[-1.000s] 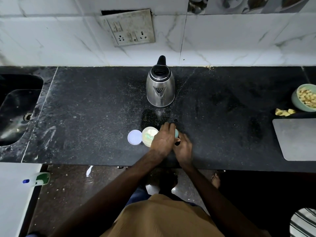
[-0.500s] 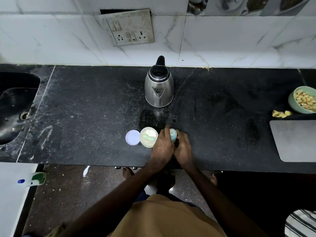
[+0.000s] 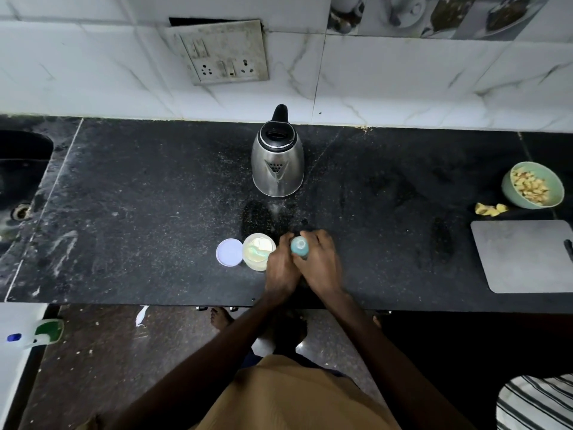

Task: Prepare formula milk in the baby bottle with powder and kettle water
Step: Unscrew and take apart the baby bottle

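A baby bottle with a teal cap (image 3: 299,246) stands near the front of the black counter (image 3: 139,212). My left hand (image 3: 281,268) grips the bottle from its left side. My right hand (image 3: 321,262) curls round it from the right, fingers over the top edge. Just left of the hands sits an open powder tub (image 3: 259,252) with a green scoop inside, and its white lid (image 3: 229,252) lies beside it. A steel kettle (image 3: 277,159) stands behind, lid open, spout towards me.
A sink (image 3: 21,181) is at the far left. A green bowl of yellow pieces (image 3: 532,189) and a grey cutting board (image 3: 524,256) sit at the right. A socket panel (image 3: 221,54) hangs on the tiled wall.
My right hand has come up from beside the bottle to wrap round its top. My left hand has slid lower on the bottle, so the teal cap shows.
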